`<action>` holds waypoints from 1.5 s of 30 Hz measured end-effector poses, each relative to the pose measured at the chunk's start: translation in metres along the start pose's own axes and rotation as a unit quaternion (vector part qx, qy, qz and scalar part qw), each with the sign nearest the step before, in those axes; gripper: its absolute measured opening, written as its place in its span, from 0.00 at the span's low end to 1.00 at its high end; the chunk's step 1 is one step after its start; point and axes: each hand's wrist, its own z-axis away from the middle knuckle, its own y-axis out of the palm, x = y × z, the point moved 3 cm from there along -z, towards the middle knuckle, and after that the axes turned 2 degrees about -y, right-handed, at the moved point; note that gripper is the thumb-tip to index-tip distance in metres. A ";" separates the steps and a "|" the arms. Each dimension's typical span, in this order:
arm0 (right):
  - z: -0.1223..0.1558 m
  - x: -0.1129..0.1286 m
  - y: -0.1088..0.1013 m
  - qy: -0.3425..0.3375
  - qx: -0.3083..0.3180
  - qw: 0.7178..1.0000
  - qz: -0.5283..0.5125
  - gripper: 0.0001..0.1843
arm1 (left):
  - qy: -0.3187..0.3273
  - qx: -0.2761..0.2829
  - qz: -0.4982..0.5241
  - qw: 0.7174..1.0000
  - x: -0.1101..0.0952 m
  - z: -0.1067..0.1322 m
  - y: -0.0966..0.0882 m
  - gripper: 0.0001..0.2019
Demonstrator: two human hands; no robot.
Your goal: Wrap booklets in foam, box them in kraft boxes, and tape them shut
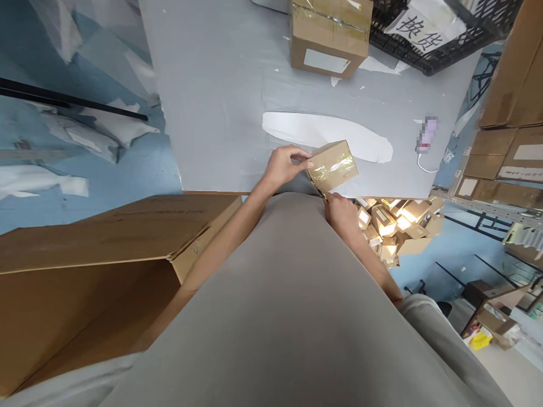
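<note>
A small cardboard box [333, 165] with shiny clear tape is held tilted just above the near edge of the grey table. My left hand [285, 168] pinches its left edge between thumb and fingers. Close to the box's lower corner, my right hand [340, 210] is closed with its fingers curled under; what lies inside them is hidden. A dark, uneven line runs along the box's lower left edge between the two hands. Behind the box, a long white sheet [314, 128] lies flat on the table.
A larger taped box [328, 42] and a black plastic crate [443, 53] stand at the back. A large open carton [127, 226] is at my left. Many small boxes [388, 223] are piled at my right, below the table edge. Stacked cartons [509, 150] line the far right.
</note>
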 end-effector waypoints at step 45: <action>-0.033 -0.035 -0.033 0.148 -0.138 0.978 -0.051 0.27 | 0.290 0.090 -0.276 0.912 -0.020 0.007 0.090 0.23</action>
